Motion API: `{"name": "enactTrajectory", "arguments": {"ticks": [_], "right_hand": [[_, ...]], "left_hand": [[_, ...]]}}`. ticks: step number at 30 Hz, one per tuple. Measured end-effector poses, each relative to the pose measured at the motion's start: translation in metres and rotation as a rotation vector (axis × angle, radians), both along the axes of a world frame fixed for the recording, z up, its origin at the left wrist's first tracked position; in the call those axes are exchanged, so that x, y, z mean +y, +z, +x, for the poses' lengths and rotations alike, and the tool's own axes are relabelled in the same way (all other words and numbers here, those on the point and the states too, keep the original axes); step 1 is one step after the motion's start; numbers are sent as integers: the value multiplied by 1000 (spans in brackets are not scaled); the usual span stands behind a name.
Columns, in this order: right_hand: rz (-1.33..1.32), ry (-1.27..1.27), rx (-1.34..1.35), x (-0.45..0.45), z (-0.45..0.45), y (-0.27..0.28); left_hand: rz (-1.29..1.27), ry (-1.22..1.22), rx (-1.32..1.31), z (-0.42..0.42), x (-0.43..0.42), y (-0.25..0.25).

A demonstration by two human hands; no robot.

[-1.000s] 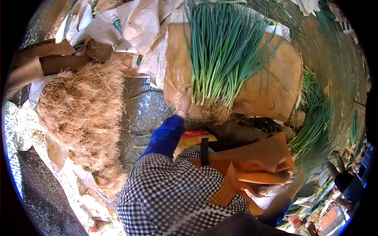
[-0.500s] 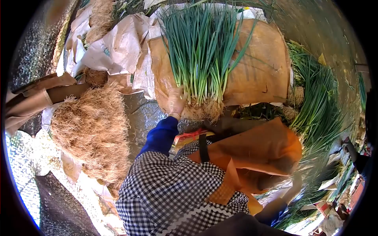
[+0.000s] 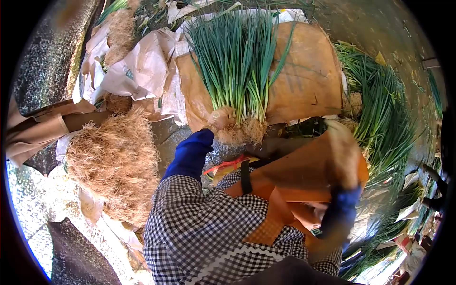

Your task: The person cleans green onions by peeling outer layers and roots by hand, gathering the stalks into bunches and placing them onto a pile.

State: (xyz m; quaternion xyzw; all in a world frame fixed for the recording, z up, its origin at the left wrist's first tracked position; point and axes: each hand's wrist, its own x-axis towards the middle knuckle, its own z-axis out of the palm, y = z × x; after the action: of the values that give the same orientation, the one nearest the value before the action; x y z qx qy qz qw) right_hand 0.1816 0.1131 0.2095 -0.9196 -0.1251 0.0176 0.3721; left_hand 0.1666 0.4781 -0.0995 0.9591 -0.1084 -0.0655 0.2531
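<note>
A bunch of green onions [image 3: 232, 61] lies on a tan sack [image 3: 306, 76], leaves pointing away and stringy roots [image 3: 251, 130] toward me. My left hand [image 3: 221, 118], in a blue sleeve, is at the left side of the bunch, fingers curled round the pale stems just above the roots. Over the orange apron [image 3: 294, 164] on my lap, my right hand [image 3: 343, 149] is smeared by motion. Its fingers cannot be made out, nor whether it holds anything.
To the left stands a big heap of root ends [image 3: 111, 166], packed tightly. A long pile of green onions [image 3: 384, 109] lies on the right. Crumpled pale sacks [image 3: 142, 64] are at the upper left, and a red strip [image 3: 225, 164] rests near my lap.
My right hand has swung up from the lower right to above the orange apron. The left hand stays at the stem bases. The view has shifted slightly.
</note>
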Motion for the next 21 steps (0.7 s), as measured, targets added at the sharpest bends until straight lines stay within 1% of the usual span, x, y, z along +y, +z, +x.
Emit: {"name": "enactTrajectory", "arguments": {"ticks": [1, 2, 4, 6, 7, 8, 9, 10, 12, 13, 14, 16, 17, 18, 20, 21], "right_hand": [[-153, 140, -5, 22, 21, -24], [-161, 249, -9, 47, 34, -45], [-343, 528, -165, 75, 45, -111], [-703, 714, 139, 114, 53, -132], [-700, 720, 145, 123, 51, -154], [-527, 650, 159, 133, 45, -182], [-358, 572, 172, 144, 43, -201], [-336, 548, 325, 161, 45, -208], [74, 416, 383, 185, 26, -248], [304, 551, 384, 197, 25, -256], [305, 550, 388, 202, 21, -267], [-133, 513, 291, 208, 15, -285], [-55, 452, 383, 207, 16, -276], [-56, 447, 386, 206, 19, -274], [25, 717, -42, 201, 26, -272], [24, 719, -37, 202, 22, -282]], "left_hand": [[81, -77, 164, 1, -5, 13], [84, -80, 170, 1, -6, 11], [96, -81, 353, 5, -8, 3], [79, -36, 364, 7, -10, 7], [-171, 146, 469, 3, -13, 17], [-418, 330, 567, 0, -13, 26], [-342, 301, 466, 0, -9, 29], [-338, 298, 469, 2, -7, 36], [-822, 427, 580, 2, -5, 56], [-1037, 400, 512, 0, -5, 58], [-1037, 402, 516, -2, -3, 55], [-902, 291, 481, -4, 8, 43], [-1002, 272, 532, -7, 20, 34], [-1002, 269, 538, 3, 17, 51], [-488, 109, -84, 23, 11, 81], [-371, -61, -10, 26, 10, 64]]}}
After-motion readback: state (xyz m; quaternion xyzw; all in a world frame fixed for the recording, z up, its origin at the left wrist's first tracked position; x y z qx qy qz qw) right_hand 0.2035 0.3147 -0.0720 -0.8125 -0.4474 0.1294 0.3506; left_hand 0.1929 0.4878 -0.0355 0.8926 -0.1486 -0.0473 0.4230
